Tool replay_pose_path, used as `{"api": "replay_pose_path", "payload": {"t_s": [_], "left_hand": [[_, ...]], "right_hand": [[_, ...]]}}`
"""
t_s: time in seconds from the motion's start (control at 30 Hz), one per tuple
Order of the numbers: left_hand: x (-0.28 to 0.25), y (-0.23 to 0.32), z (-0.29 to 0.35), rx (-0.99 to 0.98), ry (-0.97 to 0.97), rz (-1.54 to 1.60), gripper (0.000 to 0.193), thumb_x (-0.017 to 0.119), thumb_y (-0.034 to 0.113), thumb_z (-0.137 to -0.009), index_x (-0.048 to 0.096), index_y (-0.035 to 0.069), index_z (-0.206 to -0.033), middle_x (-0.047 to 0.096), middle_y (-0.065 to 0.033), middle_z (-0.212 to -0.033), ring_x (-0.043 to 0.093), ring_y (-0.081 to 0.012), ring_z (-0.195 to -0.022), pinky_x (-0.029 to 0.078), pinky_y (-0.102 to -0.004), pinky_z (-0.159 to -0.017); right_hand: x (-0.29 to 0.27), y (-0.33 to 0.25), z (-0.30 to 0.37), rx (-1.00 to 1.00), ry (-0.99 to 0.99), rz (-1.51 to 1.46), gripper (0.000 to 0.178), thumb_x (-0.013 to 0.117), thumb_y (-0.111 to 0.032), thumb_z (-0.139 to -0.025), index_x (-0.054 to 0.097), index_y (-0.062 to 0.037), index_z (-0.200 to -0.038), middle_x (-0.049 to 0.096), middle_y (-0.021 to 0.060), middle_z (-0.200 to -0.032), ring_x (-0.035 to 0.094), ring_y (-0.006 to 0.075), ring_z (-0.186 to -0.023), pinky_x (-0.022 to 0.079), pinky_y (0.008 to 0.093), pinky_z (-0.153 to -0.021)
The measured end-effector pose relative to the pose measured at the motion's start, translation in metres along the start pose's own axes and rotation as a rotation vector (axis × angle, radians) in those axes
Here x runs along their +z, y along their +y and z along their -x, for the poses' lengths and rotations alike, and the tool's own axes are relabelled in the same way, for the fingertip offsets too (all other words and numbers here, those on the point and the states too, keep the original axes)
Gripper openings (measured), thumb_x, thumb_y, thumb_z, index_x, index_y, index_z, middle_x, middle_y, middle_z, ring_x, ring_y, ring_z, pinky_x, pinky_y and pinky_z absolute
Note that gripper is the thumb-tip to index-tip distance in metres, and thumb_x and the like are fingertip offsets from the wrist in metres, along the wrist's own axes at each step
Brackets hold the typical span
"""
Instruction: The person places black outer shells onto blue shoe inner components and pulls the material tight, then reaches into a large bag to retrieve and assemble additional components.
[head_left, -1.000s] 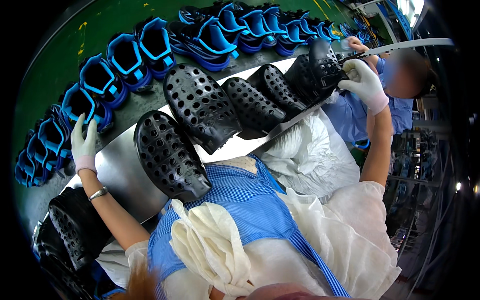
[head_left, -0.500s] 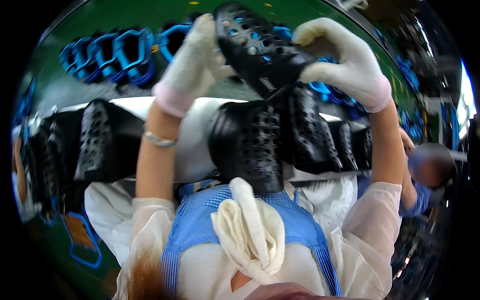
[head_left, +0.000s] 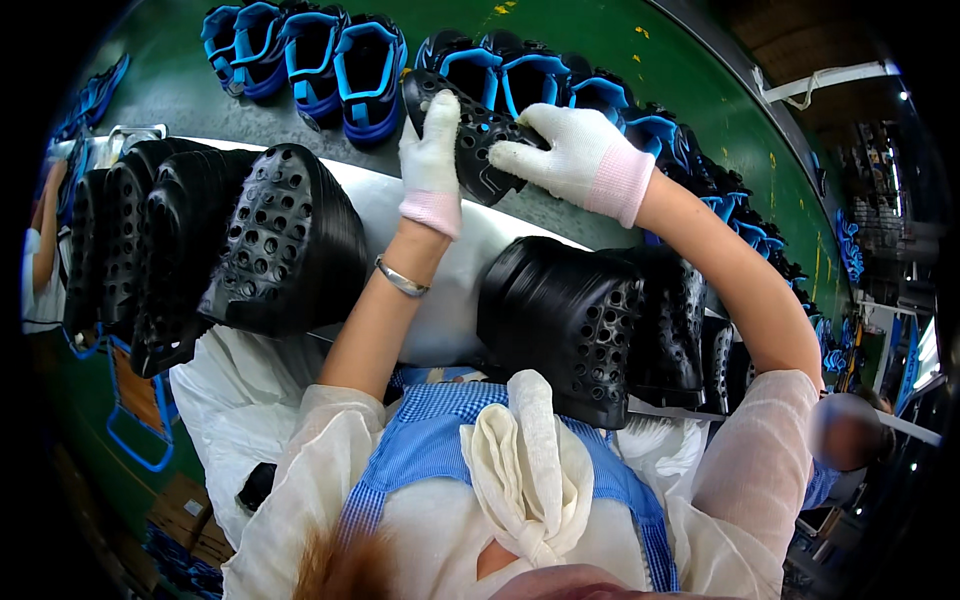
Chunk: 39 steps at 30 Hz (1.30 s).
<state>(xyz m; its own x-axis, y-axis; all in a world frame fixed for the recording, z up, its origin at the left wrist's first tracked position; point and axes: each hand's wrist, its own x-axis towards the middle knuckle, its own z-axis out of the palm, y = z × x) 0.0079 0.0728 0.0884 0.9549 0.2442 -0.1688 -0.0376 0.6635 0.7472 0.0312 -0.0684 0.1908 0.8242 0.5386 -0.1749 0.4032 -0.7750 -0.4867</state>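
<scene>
In front of me, above the worktable, I hold a black sole-shaped piece with round holes [head_left: 484, 150], tilted. My left hand [head_left: 430, 155], in a white knit glove with a pink cuff, grips its left side with the thumb across the face. On the right end, the gloved fingers of my right hand [head_left: 575, 160] grasp the edge; part of their grip is hidden behind it. Nearer me lie tight stacks of similar black holed pieces: a left stack [head_left: 265, 235] beside my left forearm and a right stack [head_left: 575, 325] below my right forearm.
Beyond the table's pale edge [head_left: 375, 195], black-and-blue shoes [head_left: 368, 75] line a green surface, continuing toward the right. A blue-framed stand [head_left: 140, 400] is at lower left. Another person [head_left: 850, 435] is at the right, and a person's arm [head_left: 50, 195] shows far left.
The view has turned, so the shoes and stacks appear shifted. My hands have come closer together on the black piece, and my right fingers have moved further onto it.
</scene>
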Motion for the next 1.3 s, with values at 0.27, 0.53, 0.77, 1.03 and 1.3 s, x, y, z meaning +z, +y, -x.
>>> {"api": "replay_pose_path", "payload": {"t_s": [0.27,0.53,0.77,1.03,1.3], "left_hand": [[-0.031,-0.017,-0.006,0.62,-0.09,-1.059,0.03,0.064,0.03,-0.082,0.066,0.004,-0.096,0.06,-0.0148,-0.104,0.057,-0.0317,-0.093,0.046,-0.039,-0.082],[-0.022,-0.014,-0.031,0.379,-0.243,-1.558,0.024,0.063,0.022,-0.082,0.063,0.006,-0.099,0.06,-0.0113,-0.105,0.056,-0.0328,-0.096,0.046,-0.0423,-0.083],[-0.009,-0.011,-0.054,-0.042,-0.341,-1.811,0.03,0.056,0.031,-0.084,0.066,0.009,-0.101,0.064,-0.013,-0.104,0.061,-0.0332,-0.095,0.049,-0.0415,-0.082],[-0.007,-0.006,-0.079,-0.249,-0.38,-1.895,0.037,0.052,0.038,-0.083,0.067,0.01,-0.102,0.066,-0.0144,-0.104,0.062,-0.0331,-0.096,0.05,-0.0394,-0.085],[0.006,0.0,-0.075,-0.326,-0.386,-1.941,0.037,0.051,0.035,-0.083,0.067,0.008,-0.103,0.066,-0.0148,-0.105,0.063,-0.0317,-0.097,0.05,-0.0398,-0.084]], "right_hand": [[-0.003,0.022,-0.04,-0.002,0.091,0.304,0.038,0.059,-0.035,-0.08,0.061,0.0026,-0.077,0.06,0.0206,-0.066,0.062,0.0347,-0.066,0.05,0.0398,-0.065],[0.006,0.002,-0.103,0.066,-0.131,0.578,0.042,0.047,-0.035,-0.086,0.068,-0.0004,-0.08,0.066,0.0198,-0.079,0.065,0.0348,-0.075,0.053,0.0415,-0.073],[0.054,0.009,-0.153,0.013,-0.189,0.673,0.019,0.062,-0.011,-0.079,0.071,-0.0086,-0.095,0.068,0.012,-0.098,0.066,0.0272,-0.089,0.054,0.0382,-0.076],[0.057,0.007,-0.169,-0.004,-0.222,0.681,0.022,0.067,-0.013,-0.076,0.072,-0.0103,-0.097,0.069,0.0101,-0.1,0.067,0.0269,-0.091,0.054,0.0378,-0.076],[0.061,0.013,-0.18,-0.08,-0.148,0.878,0.028,0.072,-0.01,-0.07,0.072,-0.0133,-0.098,0.069,0.0059,-0.099,0.067,0.0233,-0.091,0.055,0.0371,-0.072]]}}
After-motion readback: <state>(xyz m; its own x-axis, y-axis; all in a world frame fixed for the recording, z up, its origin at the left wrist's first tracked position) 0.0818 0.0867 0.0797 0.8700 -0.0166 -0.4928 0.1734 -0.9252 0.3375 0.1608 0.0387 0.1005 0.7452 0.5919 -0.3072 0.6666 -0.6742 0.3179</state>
